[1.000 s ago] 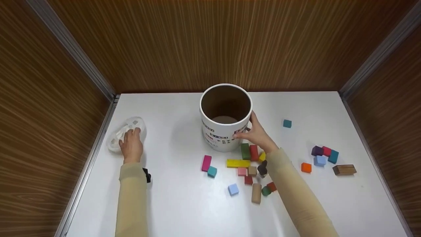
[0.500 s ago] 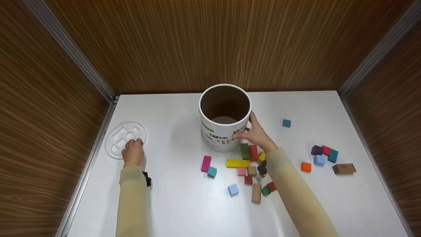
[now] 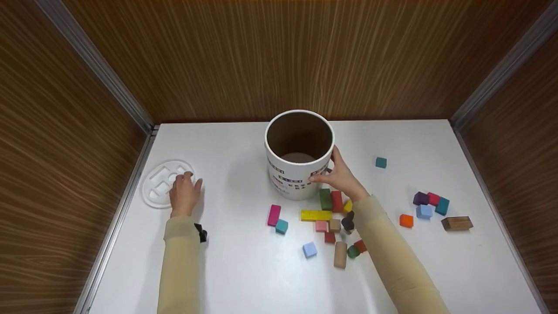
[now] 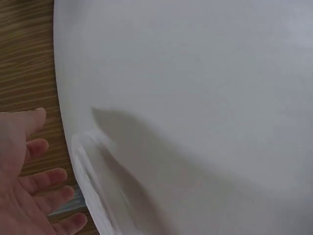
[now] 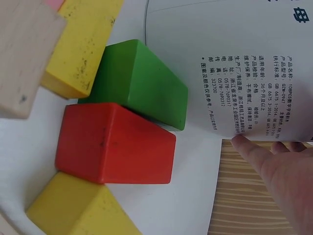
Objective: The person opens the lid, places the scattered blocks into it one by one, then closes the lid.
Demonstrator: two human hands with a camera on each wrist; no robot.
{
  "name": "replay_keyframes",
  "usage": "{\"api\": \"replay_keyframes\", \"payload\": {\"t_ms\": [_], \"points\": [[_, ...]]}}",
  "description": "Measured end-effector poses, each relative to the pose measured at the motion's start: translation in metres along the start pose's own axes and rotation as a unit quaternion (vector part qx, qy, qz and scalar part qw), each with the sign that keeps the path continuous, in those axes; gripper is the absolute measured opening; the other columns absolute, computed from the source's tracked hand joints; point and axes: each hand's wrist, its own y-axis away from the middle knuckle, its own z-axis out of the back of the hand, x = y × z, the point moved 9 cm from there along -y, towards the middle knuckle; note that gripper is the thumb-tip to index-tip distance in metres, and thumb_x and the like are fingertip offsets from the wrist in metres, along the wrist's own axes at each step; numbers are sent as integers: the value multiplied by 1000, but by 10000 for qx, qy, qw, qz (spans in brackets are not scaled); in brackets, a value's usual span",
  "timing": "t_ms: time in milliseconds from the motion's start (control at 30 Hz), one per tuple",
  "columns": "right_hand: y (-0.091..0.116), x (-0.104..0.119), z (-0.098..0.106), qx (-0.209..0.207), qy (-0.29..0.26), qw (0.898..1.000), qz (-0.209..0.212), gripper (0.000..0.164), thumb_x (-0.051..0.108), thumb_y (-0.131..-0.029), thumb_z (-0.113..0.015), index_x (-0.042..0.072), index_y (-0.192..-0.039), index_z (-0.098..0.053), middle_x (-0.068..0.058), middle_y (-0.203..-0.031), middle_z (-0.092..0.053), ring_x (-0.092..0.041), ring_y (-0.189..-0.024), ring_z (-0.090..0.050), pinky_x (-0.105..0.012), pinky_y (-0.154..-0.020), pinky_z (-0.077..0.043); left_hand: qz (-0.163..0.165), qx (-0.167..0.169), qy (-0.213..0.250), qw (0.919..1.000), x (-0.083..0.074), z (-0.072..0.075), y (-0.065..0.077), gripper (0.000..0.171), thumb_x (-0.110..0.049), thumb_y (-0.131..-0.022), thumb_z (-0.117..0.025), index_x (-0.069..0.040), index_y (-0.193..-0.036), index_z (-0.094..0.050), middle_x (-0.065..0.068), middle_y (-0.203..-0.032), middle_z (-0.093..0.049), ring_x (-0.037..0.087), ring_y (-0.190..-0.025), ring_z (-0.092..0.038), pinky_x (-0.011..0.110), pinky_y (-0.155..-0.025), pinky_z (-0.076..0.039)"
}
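Setting down the shape-sorter lid seems the step in hand; the next move likely calls for withdrawing cleanly. Near centre lie wooden blocks. Farther left, the left hand spreads its fingers over the flat lid's right edge. The right hand grips the far bucket. A second ago, the lid looked tilted.

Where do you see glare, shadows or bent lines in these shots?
Head view: pale glare on the lower middle of the white table, soft shadow left of the bucket; left wrist view: dim, dark shadow across the table, whose edge bows, and the white disc is low in contrast; right wrist view: red block and small print fairly sharp.
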Motion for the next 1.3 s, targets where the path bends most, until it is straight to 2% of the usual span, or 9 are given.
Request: {"api": "replay_keyframes", "payload": {"t_ms": [100,233,333,500,733,867,1000,1100,1300], "points": [[5,8,-1,32,-49,9999,-96,122,33,-70,-90,32,-157,-4,5,-163,-10,-25,-146,-13,-61,-113,-20,-73,-143,527,9985,-20,1,-3,46,-33,-102,-52,3,-131,-52,28,-127,-52,44,-115,-52,56,-95,-43],[12,20,-4,75,-133,9997,-173,120,32,-72,-88,27,-158,-5,0,-163,-10,-26,-146,-13,-61,-113,-20,-170,-16,1382,9903,-48,-2,-6,55,-44,-104,-42,-1,-138,-47,24,-137,-46,40,-125,-46,51,-104,-39],[9,11,-4,51,-118,9998,-171,120,33,-72,-88,27,-158,-4,0,-163,-10,-26,-147,-13,-60,-113,-21,-323,130,2101,9771,-68,-5,-5,61,-49,-104,-36,-4,-144,-42,21,-144,-42,37,-134,-38,49,-110,-34],[4,-6,-3,-66,-98,9999,-116,121,39,-69,-89,35,-156,-5,7,-162,-12,-22,-146,-14,-59,-113,-23,-745,96,2978,9517,-101,-10,-2,61,-46,-105,-34,-3,-148,-37,20,-146,-42,34,-136,-38,46,-112,-33],[6,-9,-4,-149,-43,9997,-174,119,47,-67,-88,43,-154,-7,13,-160,-14,-21,-146,-16,-59,-112,-27,-1429,261,3631,9203,-146,-27,7,55,-32,-105,-44,-2,-149,-32,23,-145,-42,32,-134,-41,46,-109,-36],[6,-8,-4,-173,-70,9997,-144,117,47,-67,-88,43,-154,-9,13,-160,-15,-21,-146,-17,-60,-111,-26,-1663,595,3830,9067,-171,-41,13,70,-29,-98,-58,-3,-153,-23,24,-149,-37,32,-137,-38,49,-111,-33],[6,-9,-4,-158,-69,9997,-171,118,47,-68,-88,43,-154,-8,13,-160,-14,-22,-146,-16,-60,-112,-26,-1615,961,3772,9069,-191,-54,16,99,-35,-86,-74,-7,-157,-11,19,-155,-30,29,-141,-33,46,-114,-30],[5,-9,-5,-165,-69,9996,-197,118,47,-67,-88,44,-154,-8,14,-160,-14,-22,-146,-15,-59,-112,-26,-1507,1198,3591,9132,-200,-63,19,118,-43,-76,-84,-10,-158,-6,14,-158,-26,25,-143,-28,42,-115,-28],[4,-7,-9,-161,-173,9996,-148,117,46,-67,-88,46,-153,-9,16,-159,-16,-19,-146,-16,-59,-112,-27,-1394,1417,3469,9166,-211,-75,20,135,-53,-60,-91,-29,-157,-1,-2,-162,-17,17,-146,-19,43,-118,-21]]}}
